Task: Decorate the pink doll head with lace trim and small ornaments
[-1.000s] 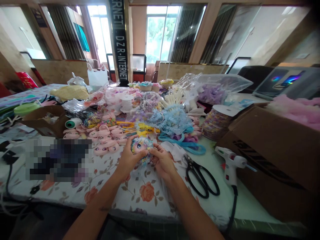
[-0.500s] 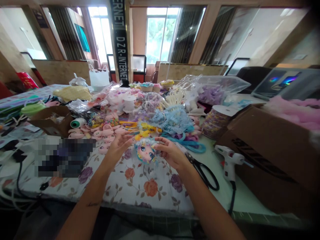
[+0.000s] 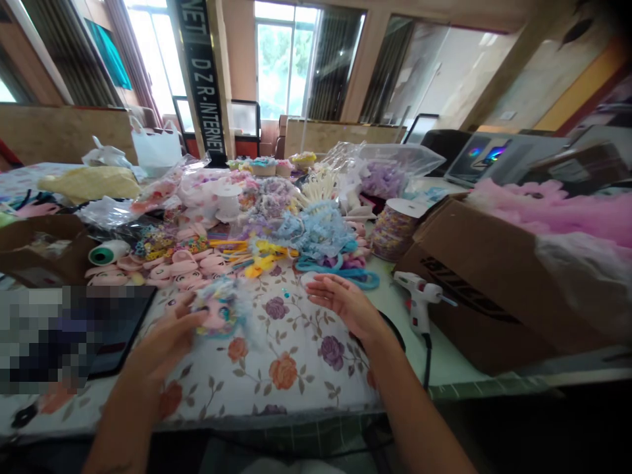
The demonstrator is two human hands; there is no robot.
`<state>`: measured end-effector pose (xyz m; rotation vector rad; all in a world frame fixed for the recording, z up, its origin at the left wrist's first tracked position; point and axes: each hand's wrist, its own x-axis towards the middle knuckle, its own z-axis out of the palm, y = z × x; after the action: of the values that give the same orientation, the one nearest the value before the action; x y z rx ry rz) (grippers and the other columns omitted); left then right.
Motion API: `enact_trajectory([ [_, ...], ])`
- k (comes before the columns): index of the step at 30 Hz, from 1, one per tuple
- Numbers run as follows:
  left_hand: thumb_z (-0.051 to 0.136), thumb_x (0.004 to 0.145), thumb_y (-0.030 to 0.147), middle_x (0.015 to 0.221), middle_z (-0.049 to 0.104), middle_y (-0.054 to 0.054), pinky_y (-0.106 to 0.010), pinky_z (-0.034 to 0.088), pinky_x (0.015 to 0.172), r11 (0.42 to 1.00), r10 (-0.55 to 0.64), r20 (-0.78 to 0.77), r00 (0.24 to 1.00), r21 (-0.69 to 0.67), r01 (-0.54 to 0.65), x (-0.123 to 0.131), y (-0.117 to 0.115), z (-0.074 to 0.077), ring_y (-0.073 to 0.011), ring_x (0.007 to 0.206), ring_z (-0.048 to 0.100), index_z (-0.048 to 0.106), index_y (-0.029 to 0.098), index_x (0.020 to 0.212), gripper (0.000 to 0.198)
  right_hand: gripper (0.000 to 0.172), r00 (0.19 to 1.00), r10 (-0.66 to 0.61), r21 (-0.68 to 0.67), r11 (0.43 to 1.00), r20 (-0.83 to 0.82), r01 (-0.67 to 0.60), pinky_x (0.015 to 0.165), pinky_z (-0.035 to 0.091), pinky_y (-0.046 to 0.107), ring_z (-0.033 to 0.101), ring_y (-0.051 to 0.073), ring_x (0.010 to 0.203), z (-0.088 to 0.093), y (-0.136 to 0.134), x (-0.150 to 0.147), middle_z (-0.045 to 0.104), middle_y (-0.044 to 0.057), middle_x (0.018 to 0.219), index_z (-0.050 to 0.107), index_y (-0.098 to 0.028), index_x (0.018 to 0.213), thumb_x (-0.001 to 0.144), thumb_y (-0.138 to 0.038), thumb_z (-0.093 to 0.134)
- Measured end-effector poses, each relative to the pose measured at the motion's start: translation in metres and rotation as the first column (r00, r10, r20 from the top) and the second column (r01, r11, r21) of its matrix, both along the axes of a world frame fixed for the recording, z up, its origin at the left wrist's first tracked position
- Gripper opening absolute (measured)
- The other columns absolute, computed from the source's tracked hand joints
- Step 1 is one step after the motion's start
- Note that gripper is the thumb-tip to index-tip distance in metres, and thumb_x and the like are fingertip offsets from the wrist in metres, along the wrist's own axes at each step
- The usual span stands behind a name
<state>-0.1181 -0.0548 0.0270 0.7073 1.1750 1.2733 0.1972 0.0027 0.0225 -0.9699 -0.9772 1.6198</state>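
My left hand (image 3: 168, 339) is closed on the edge of a doll face (image 3: 216, 311) with large blue eyes, framed in fluffy blue and yellow trim. The face is lifted toward the left above the flowered tablecloth (image 3: 306, 342). To the right, my right hand (image 3: 343, 303) is open and holds nothing, its fingers stretched out to the left. By its fingertips lies a small white round thing (image 3: 307, 279), partly covered. Black scissors (image 3: 395, 332) show only in part behind my right wrist. Several pink doll faces (image 3: 190, 270) lie beyond my left hand.
A white glue gun (image 3: 419, 299) with a black cord stands right of my right hand, before a large cardboard box (image 3: 469, 289) with pink tulle. Blue lace (image 3: 316, 227), yellow ribbons (image 3: 266, 257) and a ribbon spool (image 3: 397, 227) are heaped behind. A dark tablet (image 3: 118, 342) lies left.
The doll face, between both hands before, has gone left in my left hand. My right hand has come away from it and is open. The view has turned right.
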Motion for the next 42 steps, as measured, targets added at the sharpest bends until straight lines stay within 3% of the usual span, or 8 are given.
enact_trajectory([
  [5,0.082,0.053,0.019,0.087,0.072,-0.002,-0.029,0.057,0.065,0.997,-0.077,0.041,0.996,-0.005,0.077,-0.026,-0.007,0.005,-0.0229,0.078,0.069,0.066,0.026,0.100,0.051,0.027,0.996,-0.086,-0.004,0.996,0.022,0.086,0.086,0.051,0.039,0.069,0.022,0.089,-0.012,-0.005,0.019,0.072,0.007,0.092,0.067,-0.019,0.090,0.072,-0.038,0.074],
  [10,0.081,0.058,0.023,0.099,0.070,-0.002,-0.030,0.056,0.072,0.961,-0.276,-0.016,0.961,-0.018,0.276,0.015,0.005,-0.010,-0.0231,0.088,0.067,0.068,0.029,0.102,0.047,0.020,0.956,-0.009,0.086,0.996,0.294,-0.017,0.069,0.051,0.031,0.065,0.017,0.072,-0.023,0.002,0.001,0.070,0.003,0.080,0.067,-0.019,0.087,0.076,-0.036,0.069],
  [13,0.078,0.064,0.028,0.114,0.065,-0.005,-0.030,0.053,0.078,0.937,-0.347,-0.157,0.925,-0.011,0.350,0.043,0.018,-0.019,-0.0241,0.100,0.064,0.063,0.027,0.111,0.049,0.008,0.809,-0.059,0.269,0.955,0.585,-0.125,0.062,0.046,0.029,0.061,0.016,0.065,-0.028,0.017,-0.012,0.067,0.001,0.074,0.066,-0.021,0.083,0.078,-0.026,0.063],
  [17,0.076,0.066,0.036,0.116,0.062,-0.011,-0.033,0.049,0.084,0.967,-0.224,-0.373,0.901,0.030,0.253,0.052,0.032,-0.027,-0.0271,0.108,0.058,0.058,0.021,0.115,0.054,0.007,0.497,-0.181,0.363,0.883,0.849,-0.298,0.065,0.040,0.027,0.059,0.018,0.071,-0.026,0.035,-0.030,0.066,0.003,0.073,0.065,-0.019,0.077,0.077,-0.015,0.060],
  [23,0.076,0.061,0.044,0.100,0.063,-0.010,-0.035,0.048,0.076,0.990,0.015,-0.657,0.754,0.117,0.082,0.031,0.040,-0.039,-0.0267,0.090,0.062,0.056,0.019,0.117,0.064,0.006,0.413,-0.194,0.343,0.882,0.890,-0.324,0.065,0.034,0.028,0.056,0.019,0.073,-0.030,0.041,-0.049,0.062,0.005,0.072,0.063,-0.017,0.067,0.071,-0.014,0.066],
  [29,0.066,0.073,0.045,0.102,0.066,-0.011,-0.041,0.044,0.087,0.934,0.307,-0.839,0.449,0.357,0.028,0.037,0.031,-0.015,-0.0315,0.097,0.060,0.065,0.022,0.101,0.037,0.010,0.464,-0.181,0.336,0.901,0.867,-0.275,0.063,0.033,0.027,0.054,0.016,0.071,-0.041,0.040,-0.048,0.061,0.002,0.071,0.061,-0.018,0.066,0.070,-0.011,0.065],
  [35,0.065,0.076,0.039,0.089,0.070,-0.007,-0.031,0.049,0.071,0.886,0.014,-0.697,0.717,0.342,0.315,0.076,0.053,0.005,-0.0236,0.082,0.064,0.069,0.022,0.087,0.021,0.009,0.616,-0.145,0.332,0.922,0.775,-0.201,0.061,0.039,0.026,0.054,0.014,0.061,-0.043,0.041,-0.041,0.060,0.000,0.064,0.058,-0.019,0.066,0.073,-0.015,0.062],
  [42,0.063,0.076,0.036,0.079,0.069,-0.005,-0.029,0.048,0.064,0.867,-0.092,-0.630,0.771,0.331,0.373,0.100,0.075,-0.015,-0.0186,0.069,0.062,0.069,0.019,0.090,0.023,0.024,0.974,-0.073,0.262,0.965,0.216,0.014,0.056,0.043,0.025,0.052,0.012,0.058,-0.022,0.031,-0.037,0.057,-0.003,0.064,0.060,-0.021,0.077,0.065,-0.033,0.076],
])
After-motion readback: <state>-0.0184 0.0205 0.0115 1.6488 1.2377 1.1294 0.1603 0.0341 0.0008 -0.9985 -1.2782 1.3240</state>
